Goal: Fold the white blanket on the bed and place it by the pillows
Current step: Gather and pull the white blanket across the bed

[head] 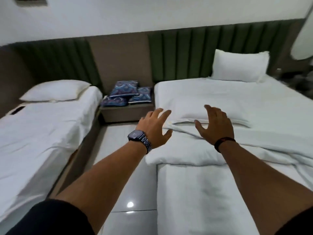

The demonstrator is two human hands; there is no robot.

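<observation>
The white blanket [194, 155] lies rumpled across the middle of the right bed [271, 106], its left end bulging over the bed's edge. A white pillow [186, 106] lies flat on the bed just beyond the blanket. A second white pillow [238, 65] leans upright against the green headboard. My left hand [155, 124], with a dark watch on the wrist, hovers with spread fingers over the bed's left edge, holding nothing. My right hand [216, 123], with a dark band on the wrist, hovers open above the flat pillow's near edge.
A second bed [42, 133] with a white pillow [55, 90] stands on the left. Between the beds is a nightstand [127, 111] carrying blue patterned cushions [125, 92]. A glossy tiled floor [130, 184] runs between the beds.
</observation>
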